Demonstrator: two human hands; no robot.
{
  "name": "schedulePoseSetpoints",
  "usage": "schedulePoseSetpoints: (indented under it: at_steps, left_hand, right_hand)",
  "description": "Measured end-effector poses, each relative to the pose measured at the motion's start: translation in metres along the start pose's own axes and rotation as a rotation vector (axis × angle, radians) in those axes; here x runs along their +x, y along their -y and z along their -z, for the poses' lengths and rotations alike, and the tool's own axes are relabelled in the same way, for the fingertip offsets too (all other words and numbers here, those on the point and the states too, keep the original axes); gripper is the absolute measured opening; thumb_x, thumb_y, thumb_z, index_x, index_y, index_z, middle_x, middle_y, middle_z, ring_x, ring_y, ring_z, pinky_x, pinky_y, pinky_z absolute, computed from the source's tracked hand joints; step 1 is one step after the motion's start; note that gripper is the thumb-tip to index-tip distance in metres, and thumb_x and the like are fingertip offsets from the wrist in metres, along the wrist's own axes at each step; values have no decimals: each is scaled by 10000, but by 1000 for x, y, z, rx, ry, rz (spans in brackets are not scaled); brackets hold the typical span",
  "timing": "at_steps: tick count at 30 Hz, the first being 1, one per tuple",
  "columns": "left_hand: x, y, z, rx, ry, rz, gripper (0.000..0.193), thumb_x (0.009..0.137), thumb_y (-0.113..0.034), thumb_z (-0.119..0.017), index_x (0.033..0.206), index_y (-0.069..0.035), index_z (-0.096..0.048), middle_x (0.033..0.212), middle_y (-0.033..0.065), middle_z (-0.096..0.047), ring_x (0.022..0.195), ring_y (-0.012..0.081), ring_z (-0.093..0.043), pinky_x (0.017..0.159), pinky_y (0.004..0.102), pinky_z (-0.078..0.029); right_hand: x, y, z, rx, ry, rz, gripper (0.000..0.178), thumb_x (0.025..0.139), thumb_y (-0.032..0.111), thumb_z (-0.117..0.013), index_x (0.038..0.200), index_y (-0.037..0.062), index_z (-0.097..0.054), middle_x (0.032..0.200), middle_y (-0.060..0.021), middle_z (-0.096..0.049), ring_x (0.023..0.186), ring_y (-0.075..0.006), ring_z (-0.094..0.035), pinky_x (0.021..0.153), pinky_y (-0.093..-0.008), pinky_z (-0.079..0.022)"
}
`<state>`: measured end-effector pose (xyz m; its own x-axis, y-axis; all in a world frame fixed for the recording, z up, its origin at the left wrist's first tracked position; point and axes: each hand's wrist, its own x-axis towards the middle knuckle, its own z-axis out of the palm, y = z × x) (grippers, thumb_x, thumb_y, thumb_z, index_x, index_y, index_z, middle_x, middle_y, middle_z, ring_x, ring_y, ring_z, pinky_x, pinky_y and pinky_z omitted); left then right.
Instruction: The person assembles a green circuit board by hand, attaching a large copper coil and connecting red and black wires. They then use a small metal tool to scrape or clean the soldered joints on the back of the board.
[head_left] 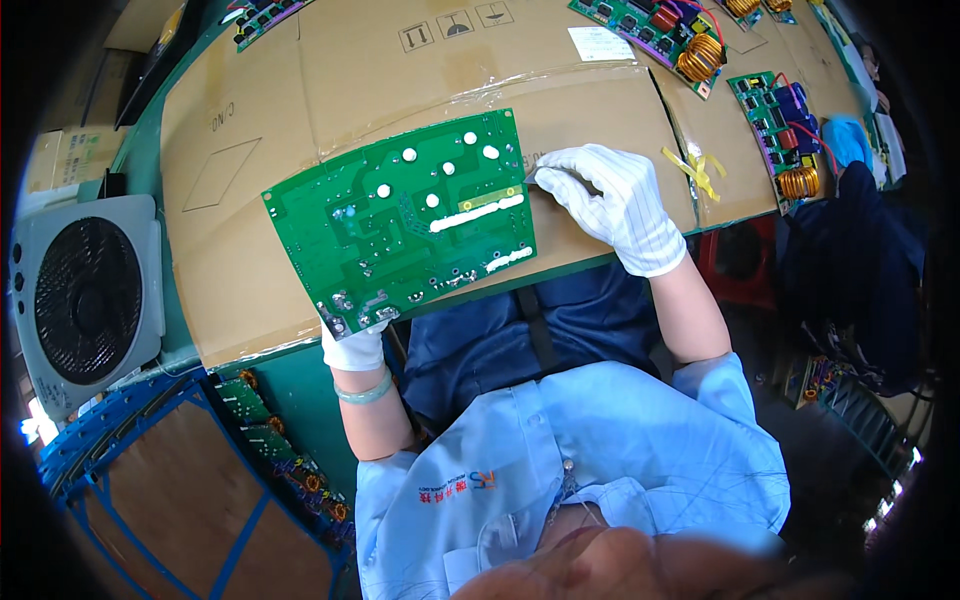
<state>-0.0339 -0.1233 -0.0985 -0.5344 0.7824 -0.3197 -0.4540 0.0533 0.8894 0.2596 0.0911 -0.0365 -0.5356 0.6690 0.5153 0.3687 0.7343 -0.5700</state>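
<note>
A large green circuit board (385, 235) is tilted up over the cardboard, its solder side showing. White dabs and two white strips of sealant-like material lie on that side. My left hand (355, 350), in a white glove, grips the board at its lower left corner; most of the fingers are hidden behind it. Beside the board's right edge is my right hand (618, 208), also gloved, with thumb and forefinger pinched together. A small dark tip shows at those fingers, too small to name.
Flattened cardboard (235, 270) covers the table. Yellow tape strips (697, 172) lie to the right. Populated circuit boards (783, 140) stand at the far right and back edges. On the left is a grey box fan (88, 290), near a blue-framed rack (190, 490).
</note>
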Motion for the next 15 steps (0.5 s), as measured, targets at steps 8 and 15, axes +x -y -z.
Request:
schedulePoseSetpoints:
  at_steps: [8,15]
  left_hand:
    - [3,4,9,-151,136,-28,352,1039,-328,-490,1292,-94,-556,1206,104,-648,1017,259,-662,806,402,-582]
    - [2,8,11,-138,161,-53,362,1040,-324,-488,1311,-90,-542,1222,113,-642,1034,265,-661,822,399,-582]
  right_hand:
    - [4,-3,1,-16,41,37,77,855,189,-731,864,112,-732,814,-40,-731,684,-217,-693,609,-317,-539]
    - [6,-6,1,51,93,40,113,860,199,-733,858,86,-740,823,-63,-737,688,-229,-698,614,-326,-547]
